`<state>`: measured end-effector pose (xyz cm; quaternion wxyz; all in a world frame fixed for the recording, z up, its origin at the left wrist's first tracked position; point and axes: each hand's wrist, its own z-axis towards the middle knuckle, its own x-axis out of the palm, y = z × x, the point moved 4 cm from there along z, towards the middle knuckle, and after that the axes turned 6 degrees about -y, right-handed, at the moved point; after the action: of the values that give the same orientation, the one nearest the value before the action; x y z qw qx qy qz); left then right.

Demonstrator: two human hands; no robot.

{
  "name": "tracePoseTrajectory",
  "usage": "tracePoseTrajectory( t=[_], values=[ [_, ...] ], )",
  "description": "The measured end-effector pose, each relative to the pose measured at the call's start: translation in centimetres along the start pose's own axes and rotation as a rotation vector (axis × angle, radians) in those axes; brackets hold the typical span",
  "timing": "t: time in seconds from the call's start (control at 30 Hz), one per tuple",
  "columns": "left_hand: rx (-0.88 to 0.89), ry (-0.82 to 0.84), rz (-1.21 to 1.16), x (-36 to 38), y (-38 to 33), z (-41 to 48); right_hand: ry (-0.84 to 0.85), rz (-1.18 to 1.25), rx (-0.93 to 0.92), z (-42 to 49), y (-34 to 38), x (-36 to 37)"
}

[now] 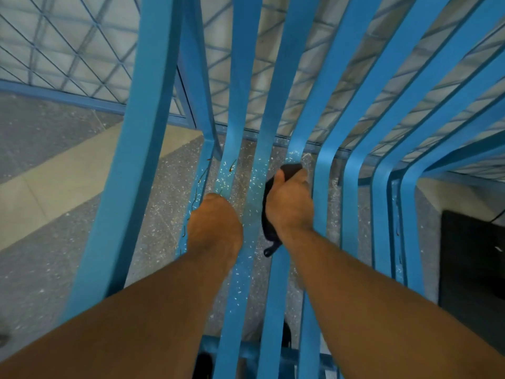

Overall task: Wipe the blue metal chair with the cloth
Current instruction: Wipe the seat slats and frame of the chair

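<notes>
Wiping is under way: the right hand [289,206] grips the dark cloth [269,192], fingers curled round it on a slat of the blue metal chair [147,127]. The left hand [216,222] clasps a neighbouring slat, steadying the chair. Next, the cloth should slide along the dusty slat under firm pressure

A single wide-angle view is taken from the head and aimed steeply down through the slats of the blue metal chair [240,77] at the speckled floor [164,214]. The slats are seen very close, their curve probably exaggerated by the lens.
</notes>
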<state>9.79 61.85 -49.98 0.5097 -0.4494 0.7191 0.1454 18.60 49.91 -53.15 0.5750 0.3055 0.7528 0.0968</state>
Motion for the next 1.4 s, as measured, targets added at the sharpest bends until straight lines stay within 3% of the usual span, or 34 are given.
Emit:
tracePoseTrajectory(
  t=[0.13, 0.3, 0.53, 0.73, 1.0, 1.27, 1.4],
  values=[
    [-0.001, -0.002, 0.0, 0.3, 0.1, 0.2, -0.086, 0.148, 0.0, 3.4, 1.4, 0.1],
    [0.008, 0.05, 0.059, -0.1, -0.1, 0.1, -0.218, 0.216, -0.146, 4.4, 2.6, -0.8],
    [-0.006, 0.049, 0.063, -0.1, -0.1, 0.0, -0.042, 0.163, 0.041, 3.3, 1.7, -1.0],
    [-0.011, 0.048, 0.031, -0.7, -0.4, -0.3, -0.047, 0.099, 0.1, -0.6, -0.6, -0.7],
    [-0.027, 0.038, 0.019, -0.8, -0.5, -0.4, -0.018, 0.047, 0.015, -6.1, -4.0, -0.5],
    [-0.005, 0.043, 0.016, -0.4, -0.1, -0.1, 0.002, 0.115, -0.049, 2.4, 0.9, -0.8],
    [0.0, 0.025, -0.024, -0.2, 0.0, 0.0, -0.097, 0.191, -0.186, 5.6, 2.5, -0.4]
  ],
)
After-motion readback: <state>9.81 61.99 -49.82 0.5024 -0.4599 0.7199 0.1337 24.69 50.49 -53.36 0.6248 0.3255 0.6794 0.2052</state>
